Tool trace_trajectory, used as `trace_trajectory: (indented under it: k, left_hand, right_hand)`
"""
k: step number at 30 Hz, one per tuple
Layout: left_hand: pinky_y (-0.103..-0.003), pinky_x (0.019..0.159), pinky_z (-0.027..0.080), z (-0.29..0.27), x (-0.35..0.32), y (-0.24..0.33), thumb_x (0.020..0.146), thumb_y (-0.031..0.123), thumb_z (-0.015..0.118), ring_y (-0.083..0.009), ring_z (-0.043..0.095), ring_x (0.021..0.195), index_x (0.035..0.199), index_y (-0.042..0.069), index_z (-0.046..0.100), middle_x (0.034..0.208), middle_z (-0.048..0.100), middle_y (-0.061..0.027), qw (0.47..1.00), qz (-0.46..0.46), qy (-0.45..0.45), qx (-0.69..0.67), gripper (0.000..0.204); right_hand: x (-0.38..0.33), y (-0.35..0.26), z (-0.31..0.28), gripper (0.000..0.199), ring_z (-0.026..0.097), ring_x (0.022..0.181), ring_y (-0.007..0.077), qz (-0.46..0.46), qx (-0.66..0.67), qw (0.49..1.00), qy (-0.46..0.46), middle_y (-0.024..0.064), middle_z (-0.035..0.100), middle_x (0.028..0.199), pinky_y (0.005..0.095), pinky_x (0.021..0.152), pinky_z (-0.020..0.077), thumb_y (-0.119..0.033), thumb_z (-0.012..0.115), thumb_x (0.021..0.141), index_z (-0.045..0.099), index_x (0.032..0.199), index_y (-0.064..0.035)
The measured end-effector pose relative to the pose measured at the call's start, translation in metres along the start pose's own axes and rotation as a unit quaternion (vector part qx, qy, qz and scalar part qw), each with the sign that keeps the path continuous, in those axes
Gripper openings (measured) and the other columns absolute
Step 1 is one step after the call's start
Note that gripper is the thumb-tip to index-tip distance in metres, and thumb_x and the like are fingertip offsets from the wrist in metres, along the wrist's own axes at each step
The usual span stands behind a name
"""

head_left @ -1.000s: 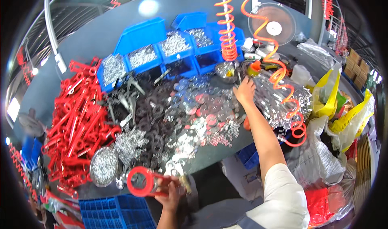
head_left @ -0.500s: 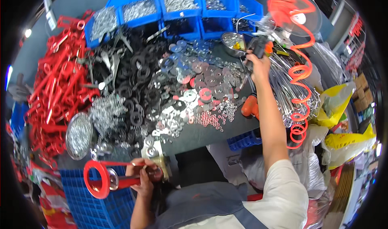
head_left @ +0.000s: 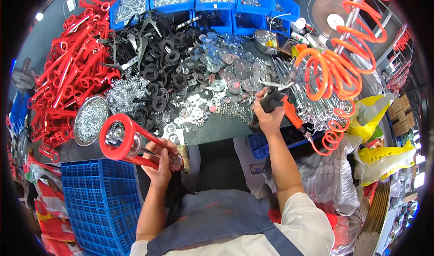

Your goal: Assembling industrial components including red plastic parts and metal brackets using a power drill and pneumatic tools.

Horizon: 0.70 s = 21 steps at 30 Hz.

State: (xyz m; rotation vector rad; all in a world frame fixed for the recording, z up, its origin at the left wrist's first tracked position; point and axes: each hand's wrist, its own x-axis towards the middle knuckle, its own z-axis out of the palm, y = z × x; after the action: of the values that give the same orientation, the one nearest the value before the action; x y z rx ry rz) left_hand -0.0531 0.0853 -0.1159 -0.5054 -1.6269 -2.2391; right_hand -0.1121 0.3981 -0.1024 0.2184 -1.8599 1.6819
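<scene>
Left hand (head_left: 158, 168) clasps a red frame (head_left: 147, 133) by one end, leaving its ring (head_left: 103, 140) clear, while right hand (head_left: 270, 116) grips a black tool (head_left: 272, 99), the hose (head_left: 322, 82) probably hung close for reach.

The head view looks from above, rather near; it faces downward and forward over the tabletop (head_left: 217, 133); straight edges bend.

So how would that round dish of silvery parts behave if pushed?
The dish is probably heavy for its size, being filled with metal parts. They look loose, so a hard shove might spill some. Pushed toward you, it could slip off the table, whose edge is close.
</scene>
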Motion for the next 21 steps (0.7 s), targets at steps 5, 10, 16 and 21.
trace_trajectory:
  k: [5, 10, 16, 21]
  left_hand:
    - [-0.030, 0.070, 0.050, 0.002, -0.006, -0.003, 0.092, 0.009, 0.052, -0.0182, 0.059, 0.078, 0.110, -0.002, 0.049, 0.089, 0.060, -0.0123, 1.000, -0.016, 0.013, -0.009, 0.021]
    - [-0.032, 0.070, 0.050, -0.003, -0.006, -0.002, 0.091, 0.004, 0.052, -0.0182, 0.059, 0.078, 0.113, -0.001, 0.046, 0.092, 0.059, -0.0131, 1.000, -0.022, 0.001, -0.003, 0.024]
    - [-0.032, 0.071, 0.050, -0.005, -0.007, -0.005, 0.091, 0.009, 0.054, -0.0182, 0.059, 0.078, 0.113, -0.002, 0.046, 0.093, 0.060, -0.0129, 1.000, -0.024, 0.009, -0.006, 0.026]
    - [-0.029, 0.069, 0.051, -0.001, -0.002, -0.002, 0.091, 0.002, 0.052, -0.0169, 0.061, 0.076, 0.113, -0.002, 0.048, 0.091, 0.062, -0.0120, 0.998, -0.037, 0.043, 0.000, 0.023]
  right_hand:
    - [0.002, 0.003, -0.008, 0.031, 0.056, 0.068, 0.0096, -0.014, 0.014, 1.000, -0.013, 0.0070, 0.057, 0.091, 0.0266, 0.063, 0.0508, 0.002, 0.059, 0.079, 0.050, 0.108, 0.0018]
    - [0.005, -0.003, 0.002, 0.030, 0.057, 0.068, 0.0097, 0.009, 0.010, 1.000, 0.003, 0.0060, 0.057, 0.086, 0.0265, 0.063, 0.0511, 0.002, 0.060, 0.079, 0.050, 0.107, 0.0012]
    - [0.005, -0.004, 0.011, 0.022, 0.055, 0.065, 0.0056, 0.013, 0.017, 0.999, 0.029, -0.0013, 0.057, 0.076, 0.0216, 0.058, 0.0461, 0.005, 0.065, 0.075, 0.057, 0.095, 0.0000]
    - [-0.010, -0.008, 0.017, 0.018, 0.054, 0.063, 0.0046, 0.015, 0.005, 0.999, 0.030, -0.0022, 0.056, 0.076, 0.0214, 0.056, 0.0444, 0.005, 0.062, 0.079, 0.059, 0.095, -0.0017]
